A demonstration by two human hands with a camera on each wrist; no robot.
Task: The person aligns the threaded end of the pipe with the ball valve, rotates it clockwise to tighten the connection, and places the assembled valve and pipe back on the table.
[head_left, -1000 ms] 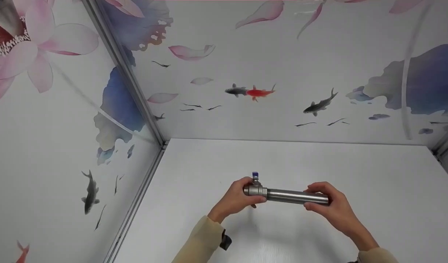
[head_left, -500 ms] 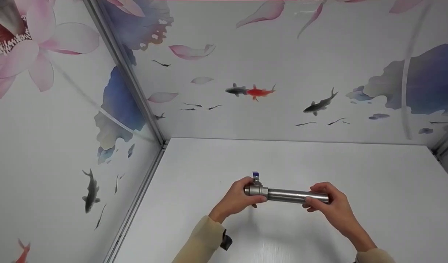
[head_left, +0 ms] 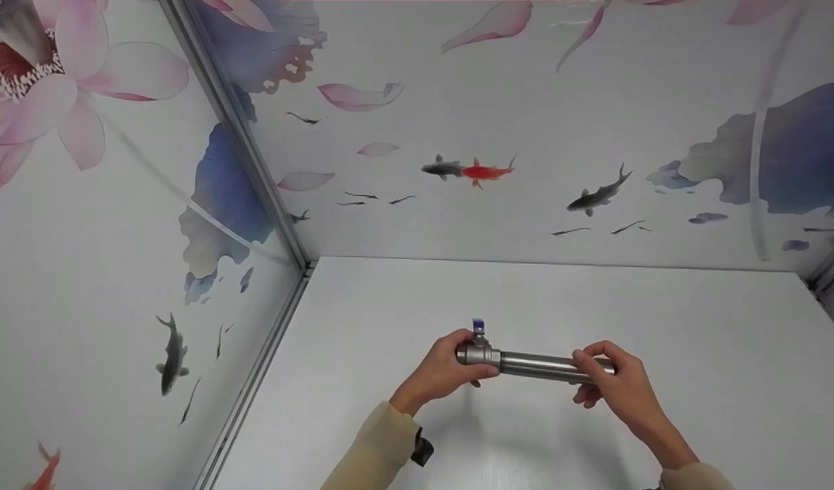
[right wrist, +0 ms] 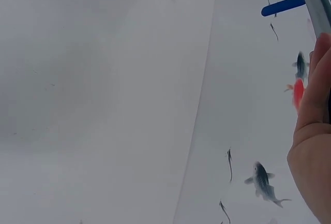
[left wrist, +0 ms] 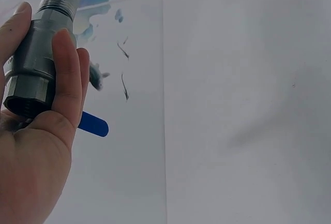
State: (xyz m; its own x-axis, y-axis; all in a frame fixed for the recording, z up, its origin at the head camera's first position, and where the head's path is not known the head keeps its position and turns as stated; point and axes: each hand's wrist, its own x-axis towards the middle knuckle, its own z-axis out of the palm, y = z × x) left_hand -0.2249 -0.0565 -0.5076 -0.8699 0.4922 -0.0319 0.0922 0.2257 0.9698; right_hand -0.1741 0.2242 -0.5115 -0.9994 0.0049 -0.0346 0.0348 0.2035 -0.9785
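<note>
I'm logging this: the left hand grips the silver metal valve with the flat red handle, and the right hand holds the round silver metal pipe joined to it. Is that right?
Not quite: the left wrist view shows a flat blue handle, not red. The left hand does grip the silver metal valve, and the right hand holds the round silver metal pipe.

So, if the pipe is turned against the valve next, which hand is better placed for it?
Right, most likely: the right hand holds the pipe near the end away from the valve. The left hand grips the valve itself, so it seems better placed to steady that.
</note>
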